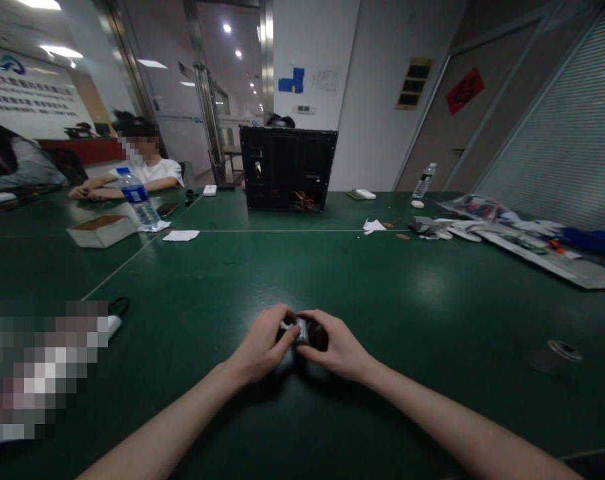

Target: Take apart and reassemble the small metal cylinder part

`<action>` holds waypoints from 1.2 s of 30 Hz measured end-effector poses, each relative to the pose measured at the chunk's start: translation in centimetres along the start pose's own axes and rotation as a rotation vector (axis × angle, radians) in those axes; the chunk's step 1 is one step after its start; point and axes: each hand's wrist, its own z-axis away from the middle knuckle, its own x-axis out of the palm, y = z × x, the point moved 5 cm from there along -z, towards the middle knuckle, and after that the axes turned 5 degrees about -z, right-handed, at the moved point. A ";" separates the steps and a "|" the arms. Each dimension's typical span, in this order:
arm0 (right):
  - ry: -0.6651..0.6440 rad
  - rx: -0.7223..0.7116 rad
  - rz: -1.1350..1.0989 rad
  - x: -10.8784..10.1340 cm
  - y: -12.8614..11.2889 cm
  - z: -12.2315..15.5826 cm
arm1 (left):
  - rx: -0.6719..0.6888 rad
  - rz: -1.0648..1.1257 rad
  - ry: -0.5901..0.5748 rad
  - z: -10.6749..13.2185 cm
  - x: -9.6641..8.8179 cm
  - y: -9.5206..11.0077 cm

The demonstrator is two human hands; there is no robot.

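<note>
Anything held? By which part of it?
A small silvery object, identity unclear, is held between the left grip and right grip, apparently by its sides; exact contacts are hidden.

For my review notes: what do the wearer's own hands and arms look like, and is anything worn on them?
The left hand and right hand are ungloved. The left forearm and right forearm are bare to the picture's edge, with no watch, bracelet or cable visible.

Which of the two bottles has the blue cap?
The blue-labelled bottle on the left, beside the box; the other bottle, right of the black case, has a pale cap.
</note>
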 end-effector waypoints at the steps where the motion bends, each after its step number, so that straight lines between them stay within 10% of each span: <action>1: -0.004 0.037 -0.024 0.0 0.3 0.0 | -0.002 -0.001 0.005 0.0 0.0 0.0; 9: -0.038 0.174 -0.254 0.4 1.7 -0.3 | 0.020 0.016 0.014 0.0 0.0 0.0; 20: -0.116 0.504 -1.254 2.2 2.5 0.3 | 0.124 0.022 0.034 0.1 -0.3 0.3; 36: -0.198 0.531 -1.431 2.5 2.2 0.6 | 0.120 -0.061 0.103 -0.1 -0.2 0.5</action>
